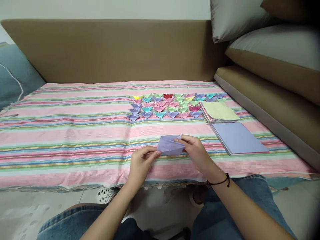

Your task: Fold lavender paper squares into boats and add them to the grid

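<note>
- Purple paper (170, 145), folded, lower middle of the frame. Held how?

- Pinched at both sides. Left hand (143, 163) on the lower left corner, thumb and finger closed right down on it. Right hand (197, 151) closed round the right side too, though hard to make out exactly which finger goes where.

- Why both sides?

- Probably to stop such thin layers springing open, and to tilt the folds into view. Touching the cloth (75, 133) below or lifted off? Can't tell from this angle.

- And around it?

- Paper boats (160, 114) in rows just above centre, beyond the hands, maybe lined up there to avoid getting squashed. Yellow-topped pile (220, 110) right beside the rows, purple-topped pile (240, 137) just below, probably parked within easy reach of the right hand.

- Anything in the way?

- Cushions (270, 50) stacked at upper right, boxing in that side past both piles. Brown backrest (125, 51) across the top. Dark bracelet (228, 180) on the right wrist, well apart from the folds.
</note>
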Motion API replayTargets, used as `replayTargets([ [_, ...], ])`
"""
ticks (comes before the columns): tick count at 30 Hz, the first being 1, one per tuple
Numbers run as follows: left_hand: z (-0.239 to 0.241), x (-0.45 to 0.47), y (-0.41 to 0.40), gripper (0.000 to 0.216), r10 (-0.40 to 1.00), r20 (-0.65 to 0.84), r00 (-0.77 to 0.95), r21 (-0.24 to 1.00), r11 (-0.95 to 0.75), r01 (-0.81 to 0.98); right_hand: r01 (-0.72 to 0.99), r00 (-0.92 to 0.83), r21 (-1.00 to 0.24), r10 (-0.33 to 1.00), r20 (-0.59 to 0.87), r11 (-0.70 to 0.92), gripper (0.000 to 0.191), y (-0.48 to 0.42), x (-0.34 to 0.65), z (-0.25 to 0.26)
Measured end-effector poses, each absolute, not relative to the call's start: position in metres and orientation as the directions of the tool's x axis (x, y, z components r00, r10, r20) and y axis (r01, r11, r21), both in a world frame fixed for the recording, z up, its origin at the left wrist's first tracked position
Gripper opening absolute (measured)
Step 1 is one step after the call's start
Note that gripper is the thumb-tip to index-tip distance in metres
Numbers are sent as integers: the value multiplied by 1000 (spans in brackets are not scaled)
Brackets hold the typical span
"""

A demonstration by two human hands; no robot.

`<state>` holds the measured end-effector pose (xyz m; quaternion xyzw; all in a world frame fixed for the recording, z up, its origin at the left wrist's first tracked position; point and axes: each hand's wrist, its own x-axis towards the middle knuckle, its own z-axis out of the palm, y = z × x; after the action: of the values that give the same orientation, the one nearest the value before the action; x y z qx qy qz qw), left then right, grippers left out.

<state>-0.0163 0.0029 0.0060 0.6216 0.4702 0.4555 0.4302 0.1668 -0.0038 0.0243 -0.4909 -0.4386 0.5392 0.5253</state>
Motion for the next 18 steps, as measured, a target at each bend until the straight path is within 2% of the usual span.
replayTargets([
  [6, 9, -8, 0, 18, 983, -19, 181, 998, 10, 54, -254, -13, -967, 1000, -21, -24, 32, -6, 166, 25],
  [9, 8, -5, -4, 20, 981, -82, 178, 996, 88, -26, -237, -44, -971, 999, -8, -18, 29, -7, 163, 24],
  [15, 7, 0, -12, 23, 975, -140, 175, 986, 152, -61, -201, 51, -979, 999, -10, 0, 32, -6, 161, 21],
  [18, 7, -1, -13, 23, 975, -148, 164, 984, 162, -74, -201, 20, -980, 1000, -16, -11, 29, -6, 161, 21],
])
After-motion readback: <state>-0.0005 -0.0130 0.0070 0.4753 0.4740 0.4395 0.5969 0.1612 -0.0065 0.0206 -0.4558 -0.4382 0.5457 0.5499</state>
